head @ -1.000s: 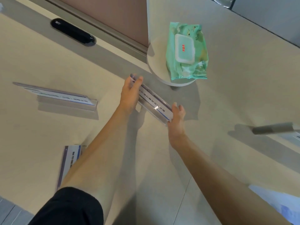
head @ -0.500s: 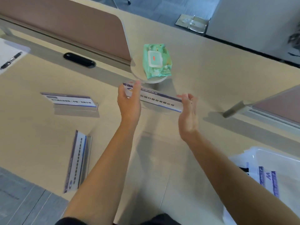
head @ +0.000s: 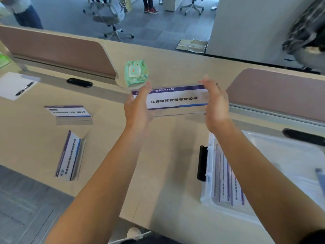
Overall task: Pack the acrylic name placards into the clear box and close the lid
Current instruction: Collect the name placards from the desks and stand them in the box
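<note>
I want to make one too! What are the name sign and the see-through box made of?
Name sign: probably clear, shiny acrylic plastic; the desk shows through its bottom strip, with a printed paper slip inside. Box: likely thin, slightly cloudy plastic; signs inside show through its wall.

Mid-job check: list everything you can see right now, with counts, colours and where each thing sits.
held placard: 1, clear with white and purple insert, in the air between both hands
loose placards: 2, same colours, on the desk at left
clear box: 1, transparent, on the desk at right
packed placards: several, count too blurred to tell, inside the box
wipes pack: 1, green, beyond the held placard
pen: 1, black, on white paper, far left
dividers: 2, brownish pink, along the desk's far side
desk: 1, beige
left hand: grips the placard's left end
right hand: flat against its right end
</note>
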Demonstrator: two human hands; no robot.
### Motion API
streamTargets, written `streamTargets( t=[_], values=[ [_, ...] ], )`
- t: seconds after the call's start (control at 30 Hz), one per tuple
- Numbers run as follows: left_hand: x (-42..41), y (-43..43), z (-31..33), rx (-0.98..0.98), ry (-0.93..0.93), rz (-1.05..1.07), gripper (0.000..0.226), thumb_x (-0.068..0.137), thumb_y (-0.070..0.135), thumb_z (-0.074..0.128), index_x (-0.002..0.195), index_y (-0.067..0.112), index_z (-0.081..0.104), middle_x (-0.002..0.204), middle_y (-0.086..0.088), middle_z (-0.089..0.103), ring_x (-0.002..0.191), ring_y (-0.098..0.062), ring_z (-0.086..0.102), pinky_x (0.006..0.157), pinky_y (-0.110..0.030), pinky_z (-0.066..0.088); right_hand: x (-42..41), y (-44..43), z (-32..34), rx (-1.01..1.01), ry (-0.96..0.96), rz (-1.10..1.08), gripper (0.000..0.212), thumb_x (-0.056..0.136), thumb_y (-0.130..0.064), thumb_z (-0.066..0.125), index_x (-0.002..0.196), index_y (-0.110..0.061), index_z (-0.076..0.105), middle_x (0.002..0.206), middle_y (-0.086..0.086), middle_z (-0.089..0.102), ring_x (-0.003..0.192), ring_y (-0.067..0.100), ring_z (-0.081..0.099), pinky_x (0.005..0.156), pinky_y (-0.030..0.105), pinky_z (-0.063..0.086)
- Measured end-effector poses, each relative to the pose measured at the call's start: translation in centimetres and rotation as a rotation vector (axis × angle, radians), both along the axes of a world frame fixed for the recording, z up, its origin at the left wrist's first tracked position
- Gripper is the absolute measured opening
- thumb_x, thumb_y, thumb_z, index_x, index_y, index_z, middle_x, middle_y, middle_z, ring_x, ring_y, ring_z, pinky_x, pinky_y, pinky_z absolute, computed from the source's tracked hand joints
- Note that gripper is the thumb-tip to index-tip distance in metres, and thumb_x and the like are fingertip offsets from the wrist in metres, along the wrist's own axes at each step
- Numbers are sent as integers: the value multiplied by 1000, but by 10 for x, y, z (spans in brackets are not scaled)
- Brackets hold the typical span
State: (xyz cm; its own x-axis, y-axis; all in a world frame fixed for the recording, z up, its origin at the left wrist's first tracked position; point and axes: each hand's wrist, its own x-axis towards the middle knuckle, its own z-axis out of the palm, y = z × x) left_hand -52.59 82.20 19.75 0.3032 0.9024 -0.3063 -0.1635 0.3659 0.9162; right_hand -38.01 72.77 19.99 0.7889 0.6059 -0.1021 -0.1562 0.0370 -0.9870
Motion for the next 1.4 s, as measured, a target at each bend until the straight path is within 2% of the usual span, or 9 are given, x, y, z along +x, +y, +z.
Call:
streamTargets(
  t=[0.2, 0.4, 0.63, 0.73, 0.87, 1.03, 1.17, 1.3, 1.4],
  values=[
    [-10, -66, 16, -55, -72, -147, 72, 55, 58, 76, 114, 18, 63, 112, -8, 72, 106, -30, 69, 92, -44, 51, -5, -65, 19, -46, -254, -51, 31, 97, -54, 47, 83, -26, 46, 75, -11, 59, 75, 8, 59, 73, 27, 43],
    [-38, -118, 13, 37, -65, -278, 35, 77, 49, 73, 93, 21, 60, 56, 20, 65, 79, -17, 65, 80, -36, 46, -27, -127, 40, -111, -48, 42, 39, 82, -56, 56, 105, -24, 53, 97, 1, 67, 98, 25, 68, 86, 48, 55],
    [-59, -164, 1, -75, -165, -755, 63, 57, 67, 72, 106, 29, 62, 127, -7, 62, 117, -23, 53, 75, -31, 42, -14, -197, 54, -70, -106, -101, 45, 61, -52, 73, 89, -20, 56, 68, -6, 58, 71, 21, 61, 75, 40, 49],
    [-52, -185, 3, 141, -5, -1048, 77, 50, 67, 77, 115, 30, 61, 109, -7, 50, 97, -23, 40, 79, -31, 34, 4, -221, 56, -35, -143, -69, 27, 73, -43, 69, 84, -19, 64, 79, -4, 60, 72, 21, 61, 76, 43, 48],
    [-19, -221, 9, 276, 182, -1179, 100, 55, 57, 78, 144, 37, 37, 115, 10, 64, 111, -8, 58, 103, -31, 38, 30, -241, 61, -2, -202, 36, 29, 64, -49, 70, 83, -26, 70, 97, -6, 61, 99, 33, 59, 71, 36, 50],
    [40, -274, -6, 225, 115, -1095, 102, 61, 45, 81, 148, 37, 29, 71, 13, 63, 85, -11, 60, 89, -28, 46, 88, -262, 59, -147, -302, 200, 88, 50, -81, 73, 120, -29, 63, 116, -15, 60, 114, 18, 61, 87, 36, 52],
    [99, -308, -22, 197, 113, -896, 102, 56, 50, 80, 146, 41, 30, 81, 12, 68, 83, -1, 66, 98, -36, 47, 133, -283, 39, -297, -321, 285, 78, 80, -74, 55, 145, -39, 29, 145, -8, 41, 126, 20, 44, 106, 56, 40],
    [143, -325, -40, 218, 151, -797, 96, 62, 55, 76, 146, 41, 31, 86, 12, 74, 86, 3, 67, 99, -38, 48, 148, -305, 8, -333, -285, 524, 84, 83, -63, 61, 148, -56, 8, 164, -8, 14, 138, 25, 35, 96, 52, 48],
    [159, -329, -50, 232, 169, -846, 79, 68, 50, 76, 138, 50, 38, 100, 14, 74, 97, 1, 68, 99, -36, 49, 154, -310, -12, -279, -163, 602, 75, 84, -62, 61, 140, -70, 11, 163, 2, 24, 114, 8, 54, 76, 27, 53]
  ],
)
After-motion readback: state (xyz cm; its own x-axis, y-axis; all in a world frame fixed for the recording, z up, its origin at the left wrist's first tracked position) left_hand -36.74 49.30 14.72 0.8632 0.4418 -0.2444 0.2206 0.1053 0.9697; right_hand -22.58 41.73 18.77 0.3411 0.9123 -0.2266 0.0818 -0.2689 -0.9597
